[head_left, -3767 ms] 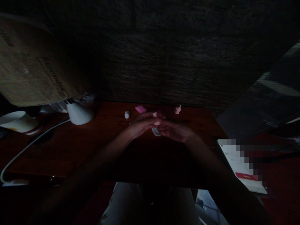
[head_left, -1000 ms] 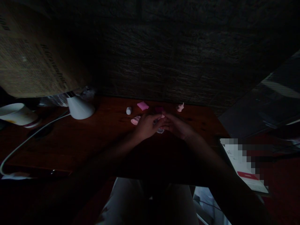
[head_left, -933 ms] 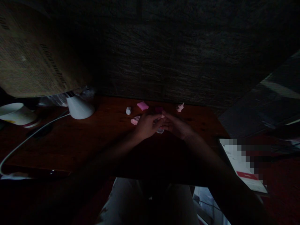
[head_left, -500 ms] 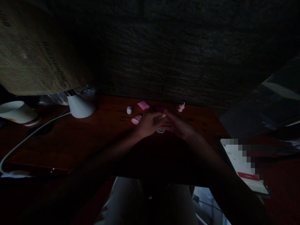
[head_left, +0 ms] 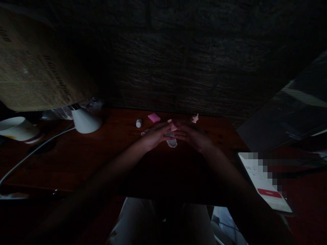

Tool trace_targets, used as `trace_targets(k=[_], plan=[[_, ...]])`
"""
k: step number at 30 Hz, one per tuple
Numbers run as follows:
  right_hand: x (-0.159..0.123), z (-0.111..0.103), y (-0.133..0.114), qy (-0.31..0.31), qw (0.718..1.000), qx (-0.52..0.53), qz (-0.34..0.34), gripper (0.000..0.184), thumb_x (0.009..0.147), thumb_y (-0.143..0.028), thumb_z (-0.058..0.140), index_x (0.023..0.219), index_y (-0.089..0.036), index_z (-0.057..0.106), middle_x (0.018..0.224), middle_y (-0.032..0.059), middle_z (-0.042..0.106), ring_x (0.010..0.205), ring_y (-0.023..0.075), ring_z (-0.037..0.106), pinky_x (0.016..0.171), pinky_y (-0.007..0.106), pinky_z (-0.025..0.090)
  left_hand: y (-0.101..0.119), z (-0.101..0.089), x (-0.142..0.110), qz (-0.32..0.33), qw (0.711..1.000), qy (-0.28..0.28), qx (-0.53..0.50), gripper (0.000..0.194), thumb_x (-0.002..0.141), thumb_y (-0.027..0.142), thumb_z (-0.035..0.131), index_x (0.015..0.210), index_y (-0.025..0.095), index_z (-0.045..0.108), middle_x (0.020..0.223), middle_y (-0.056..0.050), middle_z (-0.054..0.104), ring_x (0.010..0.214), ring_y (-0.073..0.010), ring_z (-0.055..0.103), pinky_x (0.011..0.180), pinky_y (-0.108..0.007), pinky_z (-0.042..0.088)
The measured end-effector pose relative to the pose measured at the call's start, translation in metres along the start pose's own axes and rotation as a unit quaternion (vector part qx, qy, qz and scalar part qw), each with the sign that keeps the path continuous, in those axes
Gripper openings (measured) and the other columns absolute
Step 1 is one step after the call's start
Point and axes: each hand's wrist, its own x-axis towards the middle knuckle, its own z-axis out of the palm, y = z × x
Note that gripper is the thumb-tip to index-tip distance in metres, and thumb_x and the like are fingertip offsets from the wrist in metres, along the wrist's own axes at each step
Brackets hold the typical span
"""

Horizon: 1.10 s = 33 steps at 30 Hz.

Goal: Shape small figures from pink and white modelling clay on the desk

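Over the dark wooden table, my left hand (head_left: pixel 156 136) and my right hand (head_left: pixel 192 135) meet at the fingertips. Between them they pinch a small pale pink lump of modelling clay (head_left: pixel 173 126). Just below the fingers lies a whitish, see-through piece (head_left: pixel 172 143), partly covered by my left hand. Behind my left wrist the edge of another pink lump (head_left: pixel 143 133) shows. Farther back are a small white lump (head_left: pixel 138 123), a bright pink square pad (head_left: pixel 154 117) and, to the right, a pink shaped piece (head_left: pixel 195 118) with a pointed tip. The light is dim.
On the left stand a paper cup (head_left: pixel 19 129) and a lamp with a white cone base (head_left: pixel 86 121), its cord (head_left: pixel 38 151) running forward. A printed brown paper shade (head_left: pixel 38 68) hangs above. A tablet-like screen (head_left: pixel 265 185) lies right; a brick wall (head_left: pixel 163 68) closes the back.
My left hand has turned and flattened, showing more of the pink clay and of the whitish piece below. The pink lump on the left is now mostly behind my left hand. The view shifts slightly.
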Motion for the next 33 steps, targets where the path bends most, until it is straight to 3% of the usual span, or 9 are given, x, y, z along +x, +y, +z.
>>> trace_targets(k=[6,13,17,26,29,31,33], plan=[[0.0,-0.002,0.004,-0.015,0.999,-0.004,-0.036,0.038,0.068,-0.03,0.088,0.103,-0.024,0.073,0.097,0.0027,0.077,0.087,0.0176,0.073,0.082,0.033,0.062,-0.003,-0.003,0.001,0.036,0.999,0.002,0.031,0.037,0.08,0.042,0.079,0.107,0.017,0.074,0.117,-0.013,0.074,0.1,-0.0217,0.072,0.081,-0.032,0.06],[0.001,-0.002,0.005,0.012,0.992,-0.078,-0.095,0.044,0.068,-0.034,0.088,0.106,-0.024,0.068,0.098,0.0036,0.076,0.09,0.0196,0.072,0.079,0.035,0.061,-0.003,-0.006,0.003,0.092,0.989,0.047,0.103,0.03,0.076,0.044,0.081,0.091,0.018,0.078,0.092,-0.006,0.077,0.089,-0.0176,0.072,0.083,-0.032,0.058],[0.0,-0.001,0.005,0.014,0.988,-0.107,-0.114,0.046,0.065,-0.036,0.089,0.104,-0.023,0.068,0.097,0.0034,0.075,0.089,0.02,0.072,0.082,0.037,0.06,-0.003,-0.008,0.003,0.095,0.989,0.042,0.109,0.037,0.072,0.047,0.083,0.095,0.018,0.078,0.092,-0.006,0.077,0.085,-0.0175,0.072,0.081,-0.032,0.059],[0.002,-0.004,0.007,0.013,0.981,-0.142,-0.133,0.045,0.067,-0.038,0.087,0.106,-0.024,0.068,0.095,0.0033,0.075,0.088,0.0207,0.071,0.085,0.04,0.058,-0.002,-0.005,0.002,0.116,0.979,0.047,0.163,0.036,0.08,0.045,0.076,0.1,0.015,0.073,0.096,-0.008,0.076,0.088,-0.0191,0.072,0.08,-0.033,0.058],[0.004,-0.005,0.008,0.017,0.968,-0.186,-0.169,0.038,0.071,-0.036,0.083,0.104,-0.023,0.07,0.099,0.005,0.075,0.093,0.0215,0.07,0.088,0.04,0.057,0.013,-0.013,-0.001,0.152,0.96,0.048,0.232,0.041,0.079,0.047,0.076,0.105,0.015,0.072,0.105,-0.011,0.076,0.095,-0.0214,0.072,0.081,-0.034,0.057],[0.006,-0.006,0.009,0.019,0.952,-0.23,-0.203,0.029,0.074,-0.034,0.079,0.098,-0.021,0.072,0.101,0.0058,0.075,0.096,0.0217,0.07,0.091,0.04,0.056,0.028,-0.026,-0.005,0.182,0.924,0.072,0.327,0.042,0.078,0.047,0.076,0.107,0.016,0.071,0.111,-0.012,0.074,0.102,-0.0227,0.07,0.086,-0.035,0.056],[0.007,-0.009,0.011,0.02,0.936,-0.27,-0.226,0.02,0.076,-0.033,0.075,0.092,-0.021,0.073,0.103,0.0059,0.076,0.097,0.0219,0.07,0.092,0.04,0.055,0.042,-0.042,-0.01,0.155,0.89,0.059,0.425,0.045,0.078,0.047,0.076,0.11,0.017,0.07,0.115,-0.012,0.073,0.107,-0.0246,0.068,0.089,-0.037,0.055]])
